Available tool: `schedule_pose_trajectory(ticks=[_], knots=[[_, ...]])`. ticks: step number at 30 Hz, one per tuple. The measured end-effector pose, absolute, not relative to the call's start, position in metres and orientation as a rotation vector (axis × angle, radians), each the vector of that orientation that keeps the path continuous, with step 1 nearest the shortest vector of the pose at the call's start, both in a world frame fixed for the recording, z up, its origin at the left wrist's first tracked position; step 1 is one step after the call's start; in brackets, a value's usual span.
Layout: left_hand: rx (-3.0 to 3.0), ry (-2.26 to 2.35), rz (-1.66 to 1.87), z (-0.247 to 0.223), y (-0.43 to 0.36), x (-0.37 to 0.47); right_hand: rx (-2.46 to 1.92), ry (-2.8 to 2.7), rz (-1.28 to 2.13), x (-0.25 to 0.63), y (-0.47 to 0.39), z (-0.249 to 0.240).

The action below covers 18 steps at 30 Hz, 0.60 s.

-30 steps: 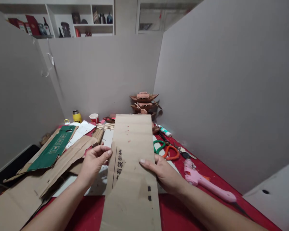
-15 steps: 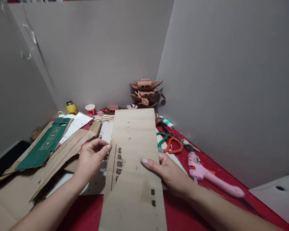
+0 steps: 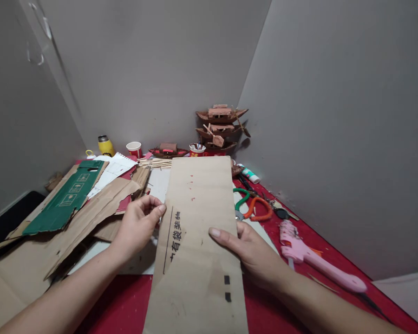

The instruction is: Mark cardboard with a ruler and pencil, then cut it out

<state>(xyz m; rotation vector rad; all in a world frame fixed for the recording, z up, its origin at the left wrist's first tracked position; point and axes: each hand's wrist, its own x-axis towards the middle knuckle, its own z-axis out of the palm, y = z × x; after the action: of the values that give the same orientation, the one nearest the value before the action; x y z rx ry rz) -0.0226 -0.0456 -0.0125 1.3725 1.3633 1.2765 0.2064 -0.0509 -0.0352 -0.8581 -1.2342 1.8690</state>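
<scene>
A long rectangular sheet of brown corrugated cardboard [image 3: 198, 241], printed with black characters and two small black squares, is held lengthwise between both hands above the red tabletop [image 3: 125, 301]. The left hand [image 3: 137, 227] grips the sheet's left edge: its thumb lies on the upper face beside the printed black line, and its curled fingers [image 3: 144, 204] close against the edge, their tips hidden beneath. The right hand [image 3: 252, 253] holds the right edge: its thumb presses flat on the upper face and points toward the printed characters, while the remaining fingers pass under the sheet, out of sight. Both hands thus pinch the sheet between thumb and fingers. The sheet extends away from the fingers to its far end near a small red paper cup [image 3: 197, 149] and back past the wrists to the lower border.

Left of the left fingers lies a heap of brown and green cardboard offcuts [image 3: 69, 204]. Just beyond the right fingers lie green- and orange-handled scissors [image 3: 252, 208]; to their right rests a pink hot-glue gun [image 3: 313, 257]. Brown model boats [image 3: 221, 127] are stacked in the far corner.
</scene>
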Motion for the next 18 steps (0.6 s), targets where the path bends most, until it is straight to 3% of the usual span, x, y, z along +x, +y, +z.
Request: schedule_pose_trajectory(ticks=[8,18], knots=[[1.293,1.351,1.345,-0.014,-0.052,-0.03,-0.876,-1.217,1.834,0.206,-0.05,-0.034],[1.748,1.562,1.056,-0.017,-0.071,-0.017,-0.912,-1.246,1.723,0.206,-0.055,-0.03]])
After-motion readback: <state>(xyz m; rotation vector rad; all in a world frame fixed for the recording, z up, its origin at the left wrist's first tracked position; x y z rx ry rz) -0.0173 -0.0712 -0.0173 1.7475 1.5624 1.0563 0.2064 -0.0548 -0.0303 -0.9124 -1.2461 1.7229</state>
